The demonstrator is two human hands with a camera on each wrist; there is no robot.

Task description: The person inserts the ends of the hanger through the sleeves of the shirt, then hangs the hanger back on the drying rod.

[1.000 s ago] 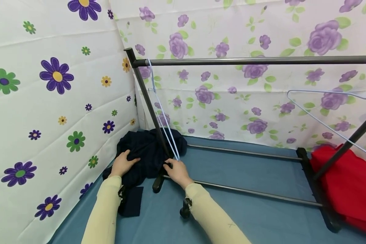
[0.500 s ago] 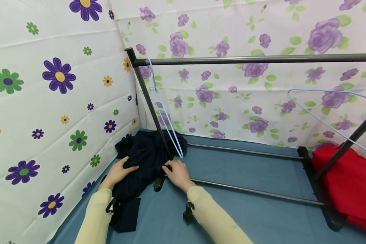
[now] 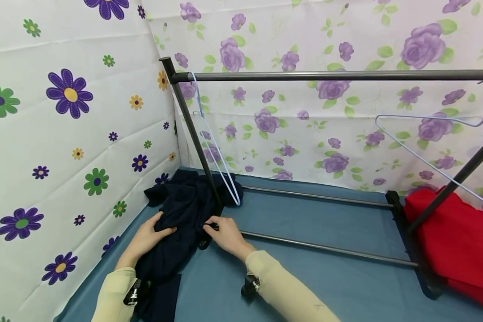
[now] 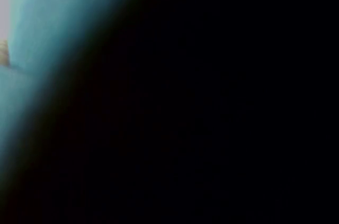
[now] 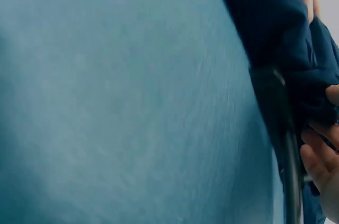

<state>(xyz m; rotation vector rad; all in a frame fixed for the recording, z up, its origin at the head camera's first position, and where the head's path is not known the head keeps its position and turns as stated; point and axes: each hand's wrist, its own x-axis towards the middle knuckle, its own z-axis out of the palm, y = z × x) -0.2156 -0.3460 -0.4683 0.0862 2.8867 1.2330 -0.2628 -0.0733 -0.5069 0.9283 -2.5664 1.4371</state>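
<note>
A dark navy garment [image 3: 185,214] lies bunched at the rack's left foot, one flat panel trailing toward me. My left hand [image 3: 146,237] holds its near left side, thumb and fingers spread over a fold. On the garment's right edge, my right hand [image 3: 227,235] pinches cloth between thumb and fingers beside the lower bar. In the right wrist view, fingers of the right hand [image 5: 320,155] curl near the dark cloth [image 5: 275,17]. Dark cloth blocks most of the left wrist view. A light blue wire hanger [image 3: 225,174] hangs from the rail, just behind the hands.
The black clothes rack's top rail [image 3: 306,76] runs across the back, with lower bars [image 3: 326,248] near the blue surface [image 3: 298,286]. A red cloth [image 3: 455,241] lies by its right foot. Another hanger [image 3: 418,156] is at the right. Flower-printed sheets [image 3: 84,147] stand behind.
My left hand has drawn the garment toward me and slightly left, stretching it out along the surface. The right hand has shifted slightly left, away from the hanger's lower end.
</note>
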